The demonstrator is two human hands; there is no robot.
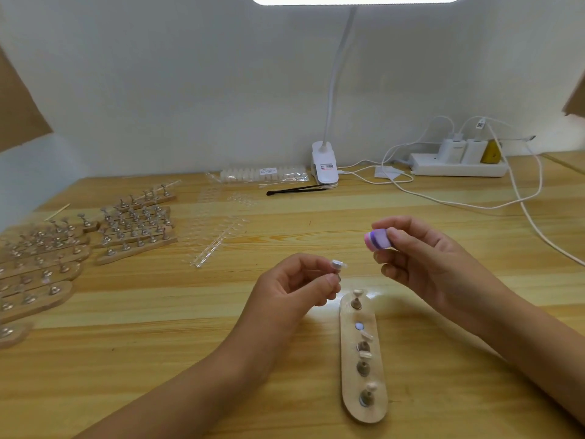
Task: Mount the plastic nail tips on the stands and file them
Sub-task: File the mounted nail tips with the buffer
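Pinches with the left hand (297, 285) a small metal stand (338, 276) topped by a clear plastic nail tip (338, 266), fingertips clamped on the stem, just above the far end of a long rounded wooden base (380, 380) at near centre. Grips in the right hand (424, 261) a purple-and-pink block file (377, 239), fingers curled round it, right of the tip and apart from it. On the base, four more tipped stands (363, 368). At far left, stacked wooden bases with stands (47, 261).
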